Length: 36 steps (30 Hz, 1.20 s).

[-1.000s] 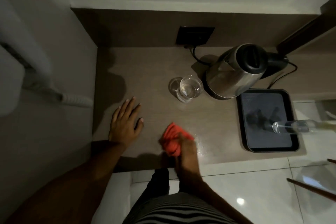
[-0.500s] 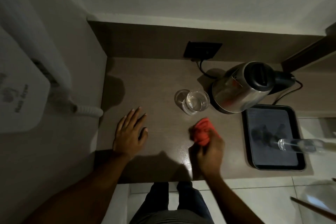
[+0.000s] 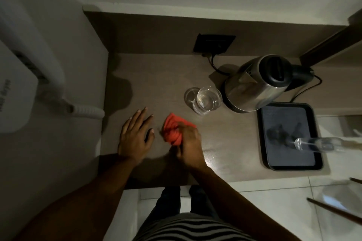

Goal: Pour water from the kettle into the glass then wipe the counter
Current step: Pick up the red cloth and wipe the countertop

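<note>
A steel kettle [image 3: 254, 86] with a black lid stands on its base at the back right of the brown counter [image 3: 156, 76]. Just left of it stands a clear glass [image 3: 205, 101] holding water. My right hand [image 3: 189, 143] is closed on a crumpled red cloth [image 3: 173, 130] pressed on the counter near the front middle. My left hand [image 3: 135, 135] rests flat on the counter, fingers spread, just left of the cloth.
A black tray [image 3: 290, 137] lies at the right with a clear bottle [image 3: 317, 144] on it. A black socket plate [image 3: 214, 43] with a cord sits on the back wall. A white appliance [image 3: 15, 88] hangs at the left. Tiled floor lies below the counter's front edge.
My right hand has swept the red cloth to the left across the counter, from below the glass to beside my left hand. The left hand has stayed put.
</note>
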Each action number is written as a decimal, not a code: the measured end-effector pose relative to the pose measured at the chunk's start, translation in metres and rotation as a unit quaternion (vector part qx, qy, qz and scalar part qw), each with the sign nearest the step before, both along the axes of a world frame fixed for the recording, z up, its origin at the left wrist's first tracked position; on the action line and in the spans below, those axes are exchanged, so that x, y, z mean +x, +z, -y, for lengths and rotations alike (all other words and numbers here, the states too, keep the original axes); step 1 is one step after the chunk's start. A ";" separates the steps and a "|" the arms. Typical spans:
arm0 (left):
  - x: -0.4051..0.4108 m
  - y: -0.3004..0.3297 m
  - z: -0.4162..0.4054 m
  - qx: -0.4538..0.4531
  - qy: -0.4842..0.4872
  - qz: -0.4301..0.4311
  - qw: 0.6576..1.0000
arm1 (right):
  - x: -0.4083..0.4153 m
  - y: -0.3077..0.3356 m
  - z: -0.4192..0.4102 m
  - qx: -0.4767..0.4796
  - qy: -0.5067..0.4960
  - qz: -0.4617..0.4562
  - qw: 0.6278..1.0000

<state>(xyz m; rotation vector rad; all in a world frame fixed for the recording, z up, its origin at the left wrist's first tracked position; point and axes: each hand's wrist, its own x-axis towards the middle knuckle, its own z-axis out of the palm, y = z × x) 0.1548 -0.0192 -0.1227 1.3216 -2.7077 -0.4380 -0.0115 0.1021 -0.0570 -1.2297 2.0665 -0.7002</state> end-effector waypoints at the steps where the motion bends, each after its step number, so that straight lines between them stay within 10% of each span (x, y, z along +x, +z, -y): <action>1: 0.000 0.000 0.000 0.000 -0.001 -0.003 1.000 | 0.003 -0.002 -0.007 0.021 0.042 0.019 0.999; 7: 0.001 0.006 0.000 0.007 -0.006 -0.007 1.000 | -0.040 0.024 -0.082 0.108 0.019 0.241 0.964; 13: -0.002 0.009 0.000 0.017 -0.027 0.043 0.999 | -0.115 0.024 -0.103 -0.048 -0.202 -0.057 0.977; 18: -0.004 0.010 -0.001 0.014 -0.033 0.058 0.998 | -0.033 -0.017 -0.108 0.046 -0.254 -0.067 0.964; 28: -0.006 0.014 -0.002 0.014 -0.031 0.069 0.997 | 0.083 0.009 -0.122 -0.149 0.014 0.202 0.968; 32: -0.009 0.017 -0.004 0.023 -0.037 0.092 0.995 | 0.028 0.027 -0.144 -0.124 -0.209 0.342 0.908; 36: -0.017 0.030 -0.015 0.034 -0.043 0.109 0.993 | -0.078 0.040 -0.166 -0.146 -0.342 0.142 0.917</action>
